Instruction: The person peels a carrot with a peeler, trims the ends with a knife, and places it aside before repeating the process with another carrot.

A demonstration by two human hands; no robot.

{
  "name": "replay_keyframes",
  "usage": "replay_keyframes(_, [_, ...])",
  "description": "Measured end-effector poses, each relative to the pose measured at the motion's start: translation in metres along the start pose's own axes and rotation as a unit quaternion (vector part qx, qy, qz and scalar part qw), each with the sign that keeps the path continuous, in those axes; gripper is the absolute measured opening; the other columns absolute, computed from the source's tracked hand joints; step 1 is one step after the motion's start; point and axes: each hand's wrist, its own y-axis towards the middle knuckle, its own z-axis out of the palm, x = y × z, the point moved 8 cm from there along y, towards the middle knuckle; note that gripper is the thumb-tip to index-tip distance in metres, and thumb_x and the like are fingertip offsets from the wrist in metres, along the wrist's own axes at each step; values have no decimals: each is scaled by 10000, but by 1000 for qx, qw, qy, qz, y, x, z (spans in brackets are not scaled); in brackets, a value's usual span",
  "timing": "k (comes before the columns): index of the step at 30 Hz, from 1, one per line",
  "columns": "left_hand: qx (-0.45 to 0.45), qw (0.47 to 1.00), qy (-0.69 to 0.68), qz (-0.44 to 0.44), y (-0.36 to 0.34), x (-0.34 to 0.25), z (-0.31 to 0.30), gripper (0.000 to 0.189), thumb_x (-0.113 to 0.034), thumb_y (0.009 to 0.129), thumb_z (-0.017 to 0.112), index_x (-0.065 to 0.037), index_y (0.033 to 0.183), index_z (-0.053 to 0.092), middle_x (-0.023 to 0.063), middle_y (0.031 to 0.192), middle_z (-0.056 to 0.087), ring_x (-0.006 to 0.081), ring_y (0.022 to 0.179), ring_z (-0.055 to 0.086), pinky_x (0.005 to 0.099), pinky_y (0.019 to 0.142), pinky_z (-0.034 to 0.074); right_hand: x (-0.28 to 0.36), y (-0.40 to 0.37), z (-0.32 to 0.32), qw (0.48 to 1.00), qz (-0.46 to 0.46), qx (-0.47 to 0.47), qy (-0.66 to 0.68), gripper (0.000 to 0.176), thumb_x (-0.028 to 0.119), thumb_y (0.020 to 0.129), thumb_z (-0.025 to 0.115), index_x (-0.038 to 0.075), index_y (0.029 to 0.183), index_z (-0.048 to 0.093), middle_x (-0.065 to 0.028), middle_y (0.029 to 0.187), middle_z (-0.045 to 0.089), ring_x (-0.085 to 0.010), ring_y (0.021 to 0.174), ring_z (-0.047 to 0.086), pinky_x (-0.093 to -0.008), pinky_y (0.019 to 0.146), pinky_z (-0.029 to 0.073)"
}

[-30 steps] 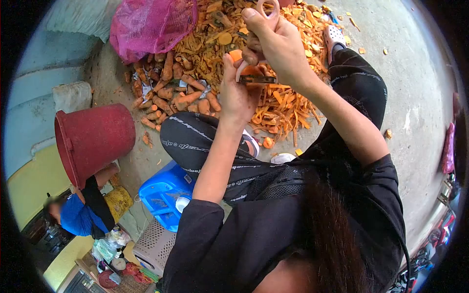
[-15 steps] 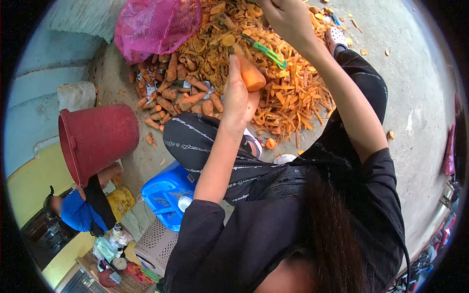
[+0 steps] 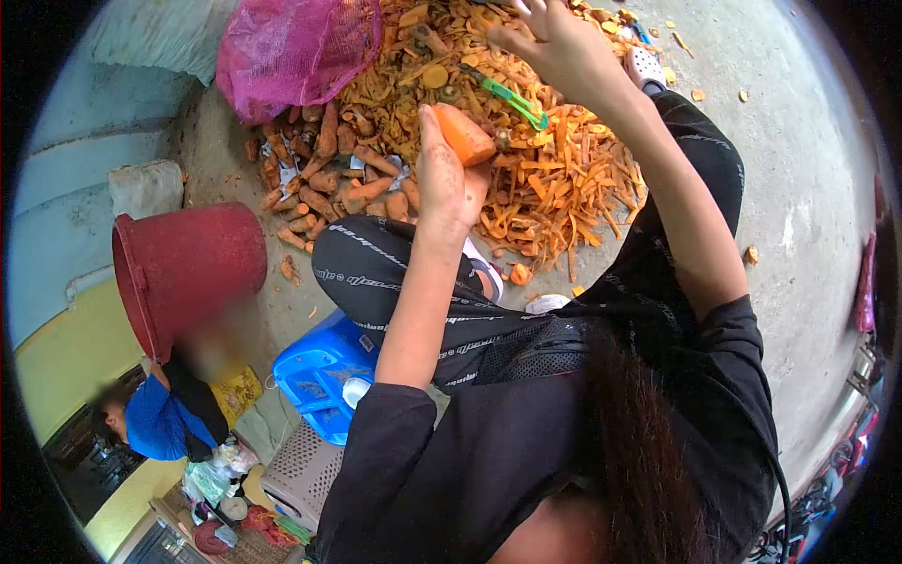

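My left hand is wrapped round a thick, peeled orange carrot with a flat cut end. Higher up on the right, near the top edge, my right hand has its fingers spread, and I see nothing in it. Beneath both hands lies a heap of carrot peelings. A green-handled tool with a dark end rests on the heap, just right of the carrot. To the left of my left hand, several unpeeled carrots lie on the floor.
A pink mesh sack sits behind the unpeeled carrots. On the left a red bucket is tipped on its side, with a person in blue beyond it. A blue jerrycan stands by my left knee, next to a perforated grey crate.
My right hand has come down a little and its fingers have spread. The left hand, still round the carrot, has shifted slightly left. The person in blue has moved near the bucket.
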Motion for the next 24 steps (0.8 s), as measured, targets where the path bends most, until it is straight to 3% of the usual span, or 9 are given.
replay_keyframes(2, [3, 1000, -5, 10, 1, -1, -1, 361, -462, 970, 366, -123, 999, 487, 17, 853, 528, 147, 780, 526, 302, 727, 473, 40, -13, 0, 940, 64, 130, 309, 282, 322, 949, 498, 44, 902, 483, -38, 676, 531, -109, 579, 561, -258, 497, 439])
replay_keyframes(5, [57, 997, 41, 32, -13, -7, 25, 390, -473, 972, 336, -116, 1004, 489, 14, 859, 544, 133, 756, 542, 266, 701, 482, 52, -25, 9, 875, 64, -20, 478, 294, 346, 966, 458, 99, 810, 430, 51, 622, 426, -23, 497, 420, -202, 431, 349])
replay_keyframes(6, [69, 997, -12, 17, -8, -3, 24, 447, -489, 972, 310, -88, 1026, 502, 19, 892, 565, 126, 762, 567, 240, 684, 489, 53, -29, 23, 848, 63, 12, 526, 319, 360, 963, 466, 104, 774, 442, 59, 596, 390, -31, 476, 337, -211, 412, 299])
replay_keyframes(10, [63, 998, -12, -6, -11, 1, 22, 497, -498, 970, 298, -55, 1013, 519, 34, 876, 582, 136, 756, 584, 268, 699, 495, 45, -33, 32, 907, 86, 9, 411, 381, 375, 958, 475, 105, 691, 437, 67, 586, 380, -25, 493, 338, -210, 425, 289])
replay_keyframes(15, [43, 997, -49, -34, -16, 1, 27, 506, -497, 973, 282, -58, 995, 531, 45, 836, 588, 142, 760, 583, 299, 721, 497, 46, -32, 35, 896, 81, 15, 436, 380, 377, 958, 474, 105, 696, 436, 67, 587, 383, -30, 495, 336, -212, 430, 265])
replay_keyframes(18, [100, 995, -21, -23, -13, 2, 26, 508, -488, 981, 258, -67, 1088, 520, 48, 940, 571, 135, 831, 569, 297, 734, 495, 42, -31, 40, 890, 108, 30, 442, 374, 376, 957, 473, 105, 702, 440, 67, 589, 384, -36, 496, 336, -218, 436, 267])
replay_keyframes(21, [172, 985, 10, 20, -25, -2, 43, 306, -369, 995, 319, -158, 1101, 513, 21, 1011, 593, 151, 900, 597, 312, 749, 514, 34, -17, 34, 924, 108, 10, 367, 362, 373, 953, 472, 106, 711, 449, 67, 597, 388, -38, 507, 341, -225, 446, 277])
replay_keyframes(22, [104, 994, 7, 25, -27, 1, 45, 351, -432, 981, 329, -152, 1102, 501, 14, 948, 573, 147, 830, 581, 295, 690, 496, 31, -11, 30, 939, 103, -4, 328, 357, 372, 952, 472, 107, 714, 452, 67, 601, 390, -38, 513, 343, -227, 449, 281])
replay_keyframes(24, [118, 991, 60, -4, -26, 5, 43, 404, -483, 969, 321, -134, 1080, 493, 29, 908, 548, 155, 785, 557, 289, 649, 475, 23, -5, 37, 911, 129, -1, 392, 354, 369, 949, 474, 102, 718, 452, 63, 614, 393, -37, 536, 346, -226, 467, 290])
